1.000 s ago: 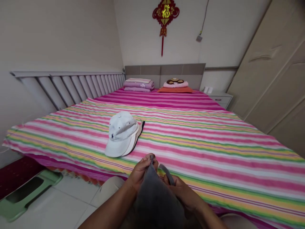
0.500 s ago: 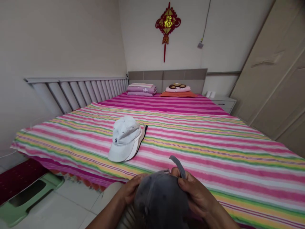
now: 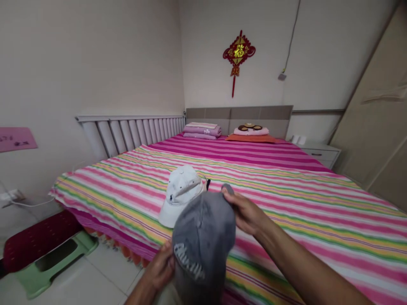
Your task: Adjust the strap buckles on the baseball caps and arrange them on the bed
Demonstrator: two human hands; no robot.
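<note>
A dark grey cap (image 3: 206, 233) with white lettering is held up over the near edge of the bed, its crown facing me. My left hand (image 3: 159, 267) grips its lower left edge. At the cap's upper right, by the back strap, my right hand (image 3: 246, 212) pinches the fabric. Just behind it a white cap (image 3: 182, 186) with a small dark logo lies on the striped bedspread, its right part hidden by the grey cap. A black strap end shows beside the white cap.
Folded purple bedding (image 3: 202, 131) and an orange and pink pile (image 3: 251, 132) lie near the headboard (image 3: 219, 114). At the lower left stand a green stool (image 3: 57, 258) and a red cushioned seat (image 3: 41, 237). A nightstand (image 3: 321, 153) is at the right.
The grey cap has been raised and moved forward, partly covering the white cap, and its lettering now shows. Both hands still hold it; my right arm reaches further out. The view has shifted left.
</note>
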